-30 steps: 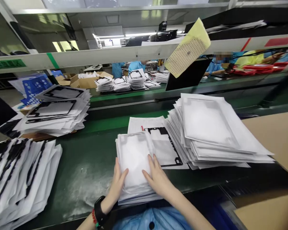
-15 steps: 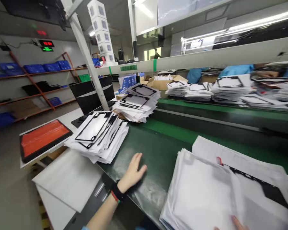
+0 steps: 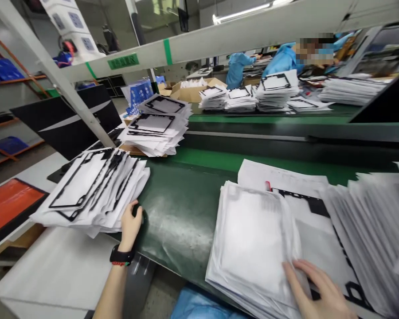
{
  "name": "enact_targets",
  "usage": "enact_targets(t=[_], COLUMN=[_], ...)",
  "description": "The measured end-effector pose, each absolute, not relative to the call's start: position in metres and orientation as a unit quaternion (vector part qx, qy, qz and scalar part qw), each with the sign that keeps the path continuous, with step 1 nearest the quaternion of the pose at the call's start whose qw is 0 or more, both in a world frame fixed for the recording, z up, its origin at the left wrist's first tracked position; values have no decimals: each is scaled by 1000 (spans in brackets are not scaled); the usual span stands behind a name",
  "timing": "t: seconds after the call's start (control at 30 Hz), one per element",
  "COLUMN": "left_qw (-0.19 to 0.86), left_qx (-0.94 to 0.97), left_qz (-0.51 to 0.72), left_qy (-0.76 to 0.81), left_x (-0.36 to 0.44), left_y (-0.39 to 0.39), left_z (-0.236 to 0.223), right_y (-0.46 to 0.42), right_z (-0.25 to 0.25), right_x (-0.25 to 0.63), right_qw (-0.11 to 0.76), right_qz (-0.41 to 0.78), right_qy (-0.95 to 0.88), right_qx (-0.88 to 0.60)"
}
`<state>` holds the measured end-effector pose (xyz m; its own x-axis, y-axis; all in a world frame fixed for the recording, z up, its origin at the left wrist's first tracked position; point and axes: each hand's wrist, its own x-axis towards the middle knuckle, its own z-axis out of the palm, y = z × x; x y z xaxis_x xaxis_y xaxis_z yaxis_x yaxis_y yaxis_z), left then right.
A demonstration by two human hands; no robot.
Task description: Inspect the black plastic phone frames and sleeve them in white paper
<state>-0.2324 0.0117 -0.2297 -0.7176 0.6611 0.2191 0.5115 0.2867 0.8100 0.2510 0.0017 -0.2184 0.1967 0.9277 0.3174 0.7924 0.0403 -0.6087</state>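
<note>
My left hand [image 3: 131, 223], with a black band on its wrist, is at the right edge of a stack of white sheets with black frame-shaped pieces [image 3: 83, 181]. Its thumb is apart from the fingers, and it seems to touch the sheets' edge. My right hand [image 3: 319, 288] rests with fingers apart on the right edge of a pile of white translucent sheets [image 3: 252, 230]. Beside that pile, a black frame piece [image 3: 315, 206] lies on white paper, partly covered. A thick fanned stack of white sheets [image 3: 372, 221] stands to the right of my right hand.
A green-topped bench [image 3: 182, 208] runs between the stacks. Behind lie another framed stack [image 3: 156, 128] and several more across the belt. A slanted white post [image 3: 60, 79] and crossbar [image 3: 206, 40] stand ahead. Co-workers in blue [image 3: 237, 68] are at the back.
My left hand has gone left from over the bare bench to the framed stack's edge. My right hand has come further into view on the white pile. The view has turned right.
</note>
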Motion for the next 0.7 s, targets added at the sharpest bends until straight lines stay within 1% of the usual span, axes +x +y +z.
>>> enact_targets(t=[0.07, 0.1, 0.13, 0.2, 0.27, 0.3, 0.33, 0.4, 0.47, 0.53, 0.63, 0.7], left_qw=[101, 119, 144, 213, 294, 331, 367, 430, 482, 517, 519, 489], left_qx=[355, 354, 359, 382, 413, 423, 428, 426, 418, 409, 395, 387], left_qz=[487, 497, 510, 533, 546, 550, 552, 553, 545, 535, 538, 547], left_qy=[792, 783, 769, 724, 667, 639, 614, 573, 543, 527, 534, 558], left_x=[-216, -201, -181, -133, -79, -55, -33, -4, 6, 2, -16, -32], left_y=[8, 6, 5, 2, 1, 1, 2, 6, 9, 7, -5, -13], left_z=[-227, -226, -224, -222, -217, -214, -210, -199, -187, -175, -165, -166], right_y=[2, 1, 1, -1, -4, -6, -8, -13, -17, -18, -11, -4], right_z=[-206, -200, -195, -186, -176, -172, -167, -158, -153, -157, -181, -201], right_x=[243, 240, 237, 232, 227, 225, 222, 216, 216, 225, 250, 268], right_qw=[388, 408, 443, 502, 531, 534, 536, 540, 537, 520, 465, 412], right_qz=[56, 61, 91, 206, 285, 301, 313, 382, 470, 529, 536, 497], right_qy=[-623, -613, -590, -541, -509, -506, -507, -496, -469, -440, -455, -546], right_qx=[-677, -674, -669, -643, -615, -607, -598, -563, -521, -506, -538, -534])
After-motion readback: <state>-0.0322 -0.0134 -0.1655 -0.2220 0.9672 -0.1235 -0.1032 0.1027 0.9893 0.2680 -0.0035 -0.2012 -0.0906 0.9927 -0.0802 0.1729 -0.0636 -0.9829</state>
